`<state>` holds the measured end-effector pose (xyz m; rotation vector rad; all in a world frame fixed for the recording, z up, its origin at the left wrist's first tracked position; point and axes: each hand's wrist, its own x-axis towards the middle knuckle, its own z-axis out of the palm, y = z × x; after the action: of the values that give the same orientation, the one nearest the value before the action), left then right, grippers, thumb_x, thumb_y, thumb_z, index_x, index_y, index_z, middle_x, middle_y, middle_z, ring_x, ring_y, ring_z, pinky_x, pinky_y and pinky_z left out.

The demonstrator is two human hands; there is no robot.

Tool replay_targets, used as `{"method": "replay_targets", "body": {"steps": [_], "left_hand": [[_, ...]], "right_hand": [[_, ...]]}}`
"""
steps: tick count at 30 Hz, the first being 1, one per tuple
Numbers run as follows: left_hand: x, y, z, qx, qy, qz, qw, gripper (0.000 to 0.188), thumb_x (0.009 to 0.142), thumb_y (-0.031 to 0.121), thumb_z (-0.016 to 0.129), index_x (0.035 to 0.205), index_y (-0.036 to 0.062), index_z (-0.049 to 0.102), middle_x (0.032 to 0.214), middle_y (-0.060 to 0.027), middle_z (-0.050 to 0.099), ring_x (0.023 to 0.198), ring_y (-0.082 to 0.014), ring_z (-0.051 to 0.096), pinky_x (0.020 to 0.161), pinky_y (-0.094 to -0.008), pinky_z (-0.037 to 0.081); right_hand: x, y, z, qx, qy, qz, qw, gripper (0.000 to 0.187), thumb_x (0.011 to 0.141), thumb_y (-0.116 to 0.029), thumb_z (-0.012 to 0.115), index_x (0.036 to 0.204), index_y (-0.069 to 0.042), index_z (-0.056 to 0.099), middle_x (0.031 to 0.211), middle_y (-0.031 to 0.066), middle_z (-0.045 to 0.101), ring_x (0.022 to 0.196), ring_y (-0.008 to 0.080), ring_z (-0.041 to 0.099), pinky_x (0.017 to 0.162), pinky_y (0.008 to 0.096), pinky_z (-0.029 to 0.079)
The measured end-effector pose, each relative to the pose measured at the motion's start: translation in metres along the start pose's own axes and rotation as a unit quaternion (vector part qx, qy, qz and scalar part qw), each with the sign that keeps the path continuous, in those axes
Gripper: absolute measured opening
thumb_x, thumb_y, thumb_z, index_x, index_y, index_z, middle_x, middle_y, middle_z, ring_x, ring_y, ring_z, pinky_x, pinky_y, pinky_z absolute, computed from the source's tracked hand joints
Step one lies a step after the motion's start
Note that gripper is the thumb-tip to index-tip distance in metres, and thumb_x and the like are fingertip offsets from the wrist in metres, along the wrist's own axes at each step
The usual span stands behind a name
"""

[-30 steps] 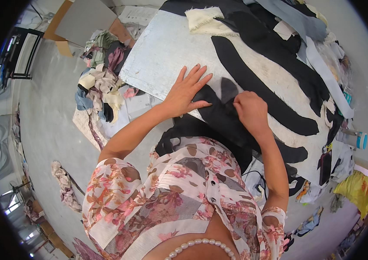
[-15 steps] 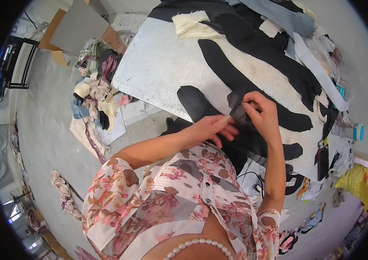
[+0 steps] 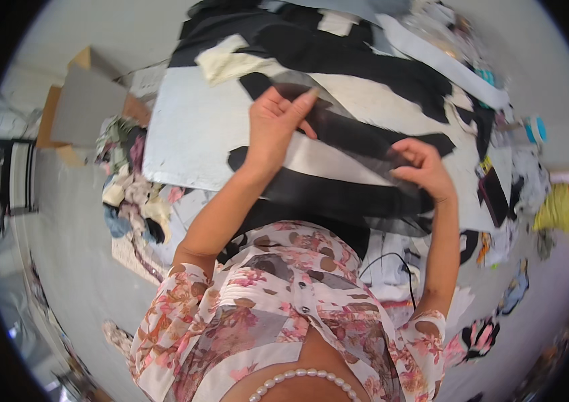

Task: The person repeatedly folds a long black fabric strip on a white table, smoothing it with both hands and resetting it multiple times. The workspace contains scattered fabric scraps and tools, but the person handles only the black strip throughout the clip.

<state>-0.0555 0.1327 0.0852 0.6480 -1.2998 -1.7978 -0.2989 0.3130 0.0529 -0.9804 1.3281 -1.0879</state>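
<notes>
A sheer dark piece of fabric stretches between my two hands, above the pale tabletop. My left hand pinches its far left end between thumb and fingers. At the other end, my right hand grips the edge with bent fingers. Below the sheer piece lies a long curved black fabric strip, close to my body. Another black strip runs behind and beneath it, partly covered by the sheer piece and my left hand.
Larger black cloth, a cream scrap and a long white strip cover the table's far side. A dark flat object lies at the right edge, near a blue-rimmed cylinder. Fabric scraps and a cardboard box are at left.
My hands have moved apart, the left one up and away from me, spreading the bunched sheer fabric out. The view has shifted, and the near black strip now shows more fully.
</notes>
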Motion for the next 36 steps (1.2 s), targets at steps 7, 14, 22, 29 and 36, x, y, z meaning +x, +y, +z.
{"method": "replay_targets", "body": {"steps": [7, 14, 22, 29, 36], "left_hand": [[0.020, -0.018, 0.066, -0.087, -0.057, -0.063, 0.993, 0.020, 0.094, 0.013, 0.066, 0.107, -0.0028, 0.063, 0.086, -0.0085, 0.070, 0.068, -0.0126, 0.068, 0.057, -0.0260, 0.059], [0.026, -0.024, 0.007, -0.078, -0.026, -0.126, 0.989, 0.019, 0.095, 0.016, 0.067, 0.101, -0.0015, 0.064, 0.077, -0.0062, 0.067, 0.053, -0.0097, 0.059, 0.047, -0.0235, 0.051], [0.033, -0.024, -0.107, 0.128, 0.063, -0.155, 0.978, 0.017, 0.091, 0.017, 0.071, 0.089, 0.0017, 0.065, 0.073, -0.0056, 0.068, 0.052, -0.0085, 0.059, 0.044, -0.0208, 0.043], [0.060, -0.040, -0.137, 0.258, 0.115, -0.062, 0.957, 0.020, 0.091, 0.020, 0.071, 0.083, 0.0021, 0.067, 0.066, -0.0026, 0.066, 0.049, -0.0088, 0.058, 0.046, -0.0234, 0.042], [0.075, -0.050, -0.136, 0.512, 0.175, -0.009, 0.841, 0.025, 0.084, 0.029, 0.076, 0.079, 0.0060, 0.069, 0.065, 0.0002, 0.066, 0.055, -0.0099, 0.059, 0.055, -0.0271, 0.046]], "right_hand": [[-0.100, -0.067, -0.091, -0.151, 0.240, -0.011, 0.959, 0.029, 0.079, 0.003, 0.070, 0.105, -0.004, 0.061, 0.075, -0.0068, 0.056, 0.067, 0.0015, 0.049, 0.061, 0.0171, 0.037], [-0.088, -0.072, -0.043, -0.157, 0.172, 0.039, 0.972, 0.028, 0.078, 0.005, 0.070, 0.103, -0.004, 0.059, 0.077, -0.0057, 0.061, 0.071, 0.0002, 0.051, 0.063, 0.0153, 0.037], [0.005, -0.009, 0.027, -0.163, 0.120, 0.022, 0.979, 0.027, 0.074, 0.005, 0.073, 0.097, -0.001, 0.060, 0.064, -0.0063, 0.048, 0.061, 0.0020, 0.040, 0.056, 0.0200, 0.032], [0.044, -0.005, 0.029, -0.220, 0.123, 0.022, 0.968, 0.028, 0.073, 0.000, 0.076, 0.097, -0.002, 0.062, 0.062, -0.0040, 0.049, 0.058, 0.0047, 0.043, 0.056, 0.0219, 0.036], [0.056, -0.004, 0.028, -0.219, 0.133, 0.041, 0.966, 0.027, 0.073, -0.001, 0.076, 0.097, -0.002, 0.062, 0.062, -0.0027, 0.051, 0.059, 0.0063, 0.045, 0.057, 0.0239, 0.038]]}}
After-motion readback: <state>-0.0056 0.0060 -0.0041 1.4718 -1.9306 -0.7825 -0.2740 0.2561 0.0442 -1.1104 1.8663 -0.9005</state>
